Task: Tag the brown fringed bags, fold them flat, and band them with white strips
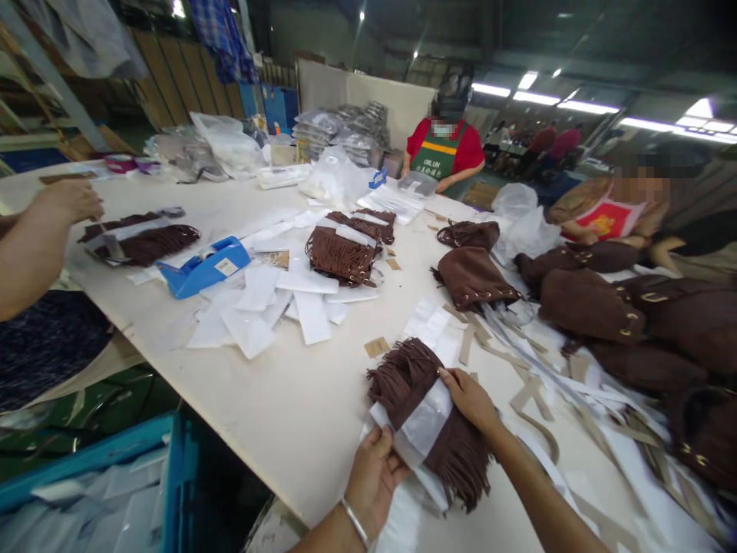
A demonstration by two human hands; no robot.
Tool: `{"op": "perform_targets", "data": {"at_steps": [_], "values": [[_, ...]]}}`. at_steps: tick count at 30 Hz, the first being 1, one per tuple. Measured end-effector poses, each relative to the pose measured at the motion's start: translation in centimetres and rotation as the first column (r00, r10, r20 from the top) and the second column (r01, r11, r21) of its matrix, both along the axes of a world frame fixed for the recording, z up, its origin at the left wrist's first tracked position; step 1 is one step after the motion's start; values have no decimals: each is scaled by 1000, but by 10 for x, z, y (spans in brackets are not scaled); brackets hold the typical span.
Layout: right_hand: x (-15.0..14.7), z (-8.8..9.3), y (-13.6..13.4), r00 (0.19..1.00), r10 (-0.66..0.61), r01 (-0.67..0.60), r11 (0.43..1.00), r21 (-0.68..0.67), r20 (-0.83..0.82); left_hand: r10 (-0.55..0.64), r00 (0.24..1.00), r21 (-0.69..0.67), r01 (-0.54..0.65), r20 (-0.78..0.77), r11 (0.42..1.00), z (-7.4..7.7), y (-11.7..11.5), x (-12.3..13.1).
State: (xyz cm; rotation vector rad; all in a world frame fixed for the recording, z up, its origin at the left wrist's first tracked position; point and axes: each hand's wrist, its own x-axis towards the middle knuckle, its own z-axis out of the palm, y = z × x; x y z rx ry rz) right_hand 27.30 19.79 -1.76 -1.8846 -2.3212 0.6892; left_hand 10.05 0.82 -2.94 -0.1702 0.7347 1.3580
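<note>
A dark brown fringed bag (403,384) lies near the front of the table, with a translucent white wrap (424,421) around its middle. My left hand (374,476), a bangle on its wrist, grips the lower left edge of the wrap, fingers partly under it. My right hand (472,399) is closed on the bag's upper right edge, thumb and fingers pinching it. A small tan card tag (377,347) lies just beyond the bag. White sheets (429,322) lie under and behind it.
A blue tape dispenser (204,266) stands left among white sheets. More wrapped fringed bags (342,250) lie mid-table. Brown bags (593,303) and tan strips (533,384) crowd the right. A blue crate (176,476) stands lower left. Co-workers surround the table; one's hand (69,201) is at left.
</note>
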Motion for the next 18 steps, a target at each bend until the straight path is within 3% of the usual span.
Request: {"op": "perform_targets", "data": {"at_steps": [6, 9, 12, 15, 18], "values": [[3, 12, 8, 997, 41, -37, 998, -57, 62, 21, 1000, -7, -21, -14, 1000, 5, -2, -2], [-6, 33, 5, 989, 87, -103, 986, 130, 119, 10, 999, 0, -10, -51, 1000, 7, -5, -2], [-44, 56, -15, 968, 231, -250, 919, 304, 97, 14, 997, -12, -15, -81, 1000, 3, -6, 1], [-102, 68, -48, 888, 460, -451, 857, 249, 25, -13, 996, -92, 5, -85, 996, -3, 0, 2], [-143, 69, -72, 838, 528, -544, 830, 121, 142, -25, 993, -166, 6, -115, 986, -4, 11, -3]]}}
